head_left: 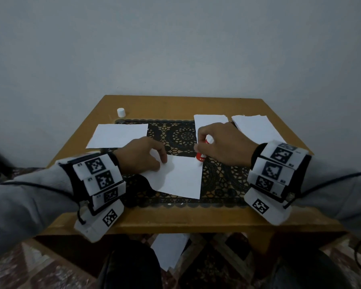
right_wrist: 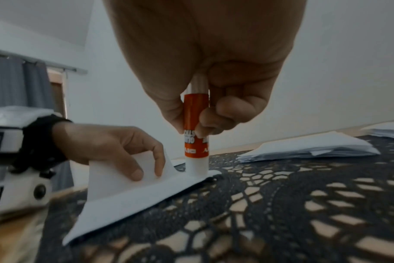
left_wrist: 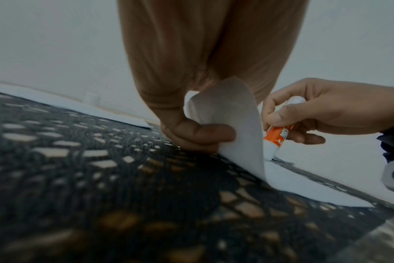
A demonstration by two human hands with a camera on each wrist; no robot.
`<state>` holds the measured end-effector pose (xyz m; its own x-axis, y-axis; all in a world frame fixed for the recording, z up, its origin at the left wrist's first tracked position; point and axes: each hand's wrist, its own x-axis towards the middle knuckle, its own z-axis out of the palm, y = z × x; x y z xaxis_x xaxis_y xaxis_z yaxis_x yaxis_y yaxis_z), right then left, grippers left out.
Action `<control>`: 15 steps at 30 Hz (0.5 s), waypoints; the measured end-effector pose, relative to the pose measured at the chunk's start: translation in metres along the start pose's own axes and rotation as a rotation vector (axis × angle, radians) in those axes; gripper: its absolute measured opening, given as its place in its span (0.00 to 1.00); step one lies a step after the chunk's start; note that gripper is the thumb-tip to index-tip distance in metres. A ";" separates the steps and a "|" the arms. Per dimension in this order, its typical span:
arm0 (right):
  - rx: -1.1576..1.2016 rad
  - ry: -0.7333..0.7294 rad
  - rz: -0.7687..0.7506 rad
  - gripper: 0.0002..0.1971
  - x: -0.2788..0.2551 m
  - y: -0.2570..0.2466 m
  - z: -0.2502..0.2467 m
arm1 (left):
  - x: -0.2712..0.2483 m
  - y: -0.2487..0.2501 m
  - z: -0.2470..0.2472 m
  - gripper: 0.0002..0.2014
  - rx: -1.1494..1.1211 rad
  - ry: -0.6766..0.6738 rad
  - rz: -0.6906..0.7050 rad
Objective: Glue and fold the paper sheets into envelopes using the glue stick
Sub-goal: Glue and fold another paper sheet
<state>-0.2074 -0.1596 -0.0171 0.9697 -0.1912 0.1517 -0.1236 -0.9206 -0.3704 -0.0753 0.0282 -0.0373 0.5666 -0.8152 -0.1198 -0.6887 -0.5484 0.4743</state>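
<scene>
Right hand [head_left: 223, 142]: my fingers are curled around the glue stick [right_wrist: 196, 135]; I hold it upright so its white tip presses on the far corner of the paper sheet [head_left: 181, 178].
Left hand [head_left: 142, 157]: I pinch the near flap of the sheet between thumb and fingers and lift it, I think to keep it away from the glue until the fold.
Sheet: it lies in the middle of the black lace mat [head_left: 181, 132], between my hands.
Cap [head_left: 121, 112]: it stands at the far left, well apart from the work.
Other paper: one sheet [head_left: 118, 135] at left, two stacks [head_left: 256, 128] at far right.
Surface: a wooden table [head_left: 175, 220] against a plain pale wall [head_left: 175, 49].
Floor: patterned, one paper [head_left: 169, 251] lies below.
</scene>
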 end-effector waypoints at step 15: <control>-0.104 -0.050 -0.033 0.11 0.006 -0.013 0.006 | -0.005 0.009 -0.003 0.20 0.167 -0.108 0.137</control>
<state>-0.1985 -0.1462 -0.0171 0.9826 -0.1453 0.1156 -0.1099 -0.9570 -0.2686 -0.0833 0.0275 -0.0299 0.4174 -0.8944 -0.1609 -0.8262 -0.4472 0.3427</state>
